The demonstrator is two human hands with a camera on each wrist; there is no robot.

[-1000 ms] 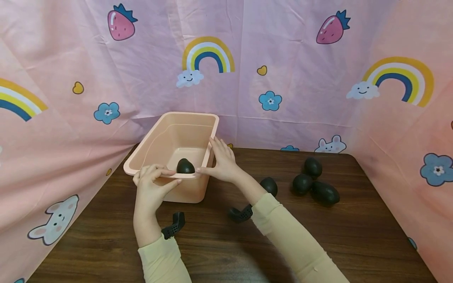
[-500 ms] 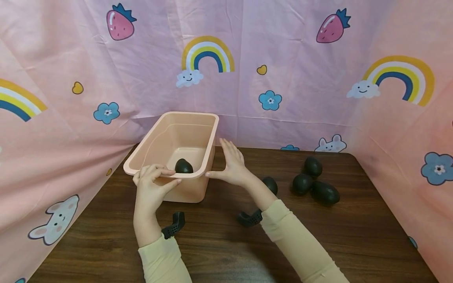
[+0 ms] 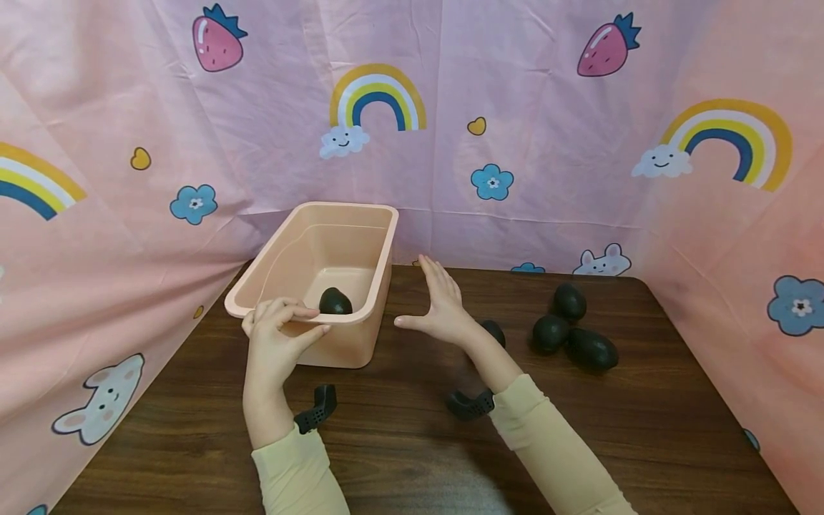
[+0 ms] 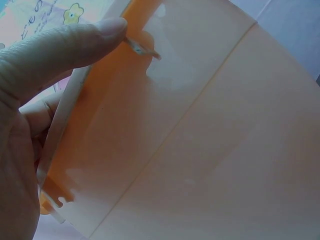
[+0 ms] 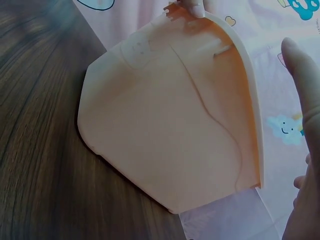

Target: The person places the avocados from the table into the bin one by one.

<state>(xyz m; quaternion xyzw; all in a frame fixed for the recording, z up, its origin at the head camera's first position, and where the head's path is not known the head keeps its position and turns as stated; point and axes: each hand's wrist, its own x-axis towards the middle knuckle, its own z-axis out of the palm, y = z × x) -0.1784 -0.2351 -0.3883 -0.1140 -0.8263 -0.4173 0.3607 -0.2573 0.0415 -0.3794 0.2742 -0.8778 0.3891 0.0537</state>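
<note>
A peach plastic bin stands at the table's back left with one dark avocado inside near its front wall. My left hand grips the bin's front rim, thumb under the lip and fingers over it. In the left wrist view the thumb lies against the bin's outer wall. My right hand hovers flat and open just right of the bin, clear of its side. The right wrist view shows the bin from outside, with that hand's fingers apart from it.
Three dark avocados lie grouped on the wooden table at the right, and another sits partly hidden behind my right wrist. Pink patterned cloth walls the table at the back and both sides.
My right hand has let go of the bin's right rim and drawn away to the right, fingers straight. The left hand keeps its hold on the front rim.
</note>
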